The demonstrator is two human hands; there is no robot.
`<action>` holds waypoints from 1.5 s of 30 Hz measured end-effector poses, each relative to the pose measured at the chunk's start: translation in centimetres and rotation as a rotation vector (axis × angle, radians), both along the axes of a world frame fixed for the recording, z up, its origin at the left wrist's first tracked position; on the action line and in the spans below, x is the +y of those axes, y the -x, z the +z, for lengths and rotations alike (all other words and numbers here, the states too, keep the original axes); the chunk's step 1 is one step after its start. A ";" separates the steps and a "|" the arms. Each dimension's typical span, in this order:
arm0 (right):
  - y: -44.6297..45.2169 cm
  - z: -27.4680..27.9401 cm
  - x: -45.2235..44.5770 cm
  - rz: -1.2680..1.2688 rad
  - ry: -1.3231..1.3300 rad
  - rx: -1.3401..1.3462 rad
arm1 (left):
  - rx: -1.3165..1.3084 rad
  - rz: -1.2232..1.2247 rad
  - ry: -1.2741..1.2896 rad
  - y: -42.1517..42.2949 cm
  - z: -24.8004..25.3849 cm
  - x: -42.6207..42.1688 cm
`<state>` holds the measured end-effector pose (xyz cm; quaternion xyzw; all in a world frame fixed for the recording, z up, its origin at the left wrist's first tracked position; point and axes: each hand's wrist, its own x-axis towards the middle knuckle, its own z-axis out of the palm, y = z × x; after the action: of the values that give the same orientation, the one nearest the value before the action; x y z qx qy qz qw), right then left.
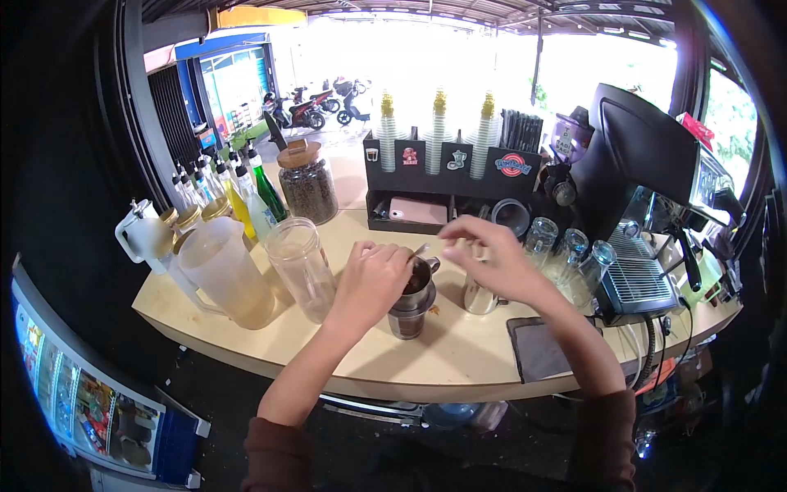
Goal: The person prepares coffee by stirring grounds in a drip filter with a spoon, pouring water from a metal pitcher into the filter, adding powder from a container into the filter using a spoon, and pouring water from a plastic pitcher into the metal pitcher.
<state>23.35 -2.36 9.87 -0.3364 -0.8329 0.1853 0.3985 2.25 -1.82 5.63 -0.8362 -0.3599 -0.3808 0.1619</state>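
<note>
A metal drip coffee filter (417, 289) with a side handle and dark contents sits on top of a small clear glass (407, 325). My left hand (377, 279) is closed over the filter's left rim, its fingers pinched together. A thin metal handle (421, 249), perhaps of a spoon, sticks out by these fingertips. My right hand (496, 258) hovers to the right of the filter, slightly blurred, fingers bent and apart, with nothing visible in it. Below it, partly covered, stands a light-coloured metal can or cup (479, 298).
Left stand a cloudy pitcher (221, 275), a clear blender jug (302, 266), syrup bottles (264, 190) and a coffee-bean jar (307, 184). Behind is a black organizer (449, 172) with stacked cups and a phone (419, 210). Glasses (570, 254), a dark cloth (543, 353) and an espresso machine (643, 275) are right.
</note>
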 end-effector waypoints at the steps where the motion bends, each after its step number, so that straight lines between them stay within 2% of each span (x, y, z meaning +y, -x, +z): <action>1: -1.7 -0.9 0.2 -0.073 0.026 0.045 | -0.021 0.018 0.005 0.2 0.2 -0.1; 4: -7.3 -6.1 1.2 -0.372 0.082 0.043 | -0.079 0.011 0.001 1.1 0.4 -0.1; 6: -11.2 -12.8 2.7 -0.563 0.033 -0.055 | -0.107 -0.007 -0.014 1.8 1.0 -0.4; 8: -11.5 -15.4 1.8 -0.525 0.230 0.065 | -0.152 -0.006 0.032 2.4 1.8 -1.4; 9: -11.2 -16.9 1.7 -0.520 0.223 0.071 | -0.148 -0.003 0.023 2.6 1.7 -1.5; 11: -10.4 -19.4 1.9 -0.355 0.477 0.535 | -0.229 -0.017 0.053 3.2 1.2 -1.5; 16: -8.7 -19.7 1.7 -0.347 0.402 0.753 | -0.378 -0.104 0.200 4.2 0.5 -1.2; 18: -8.6 -18.8 2.0 -0.348 0.387 0.859 | -0.442 -0.124 0.249 4.7 0.4 -1.1; 20: -8.7 -16.9 1.9 -0.355 0.354 0.837 | -0.505 -0.155 0.299 5.3 0.3 -1.0; 25: -6.9 -8.9 0.6 -0.325 0.304 0.859 | -0.575 -0.193 0.377 6.0 0.7 -0.8; 32: -3.9 -1.6 0.8 -0.136 0.182 0.594 | -0.600 -0.248 0.344 5.8 0.3 0.0; 38: -1.0 0.7 1.6 -0.119 0.193 0.460 | -0.646 -0.267 0.361 5.6 -0.7 0.5; 40: -0.8 1.1 2.1 -0.139 0.043 0.289 | -0.648 -0.268 0.361 5.6 -0.7 0.5; 45: 0.0 1.7 2.8 -0.160 0.056 0.229 | -0.673 -0.293 0.328 5.4 -1.0 0.8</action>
<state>23.32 0.40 11.57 -0.3892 -0.7471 0.2133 0.4949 -3.15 -0.98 4.63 -0.7219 -0.3260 -0.5899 -0.1566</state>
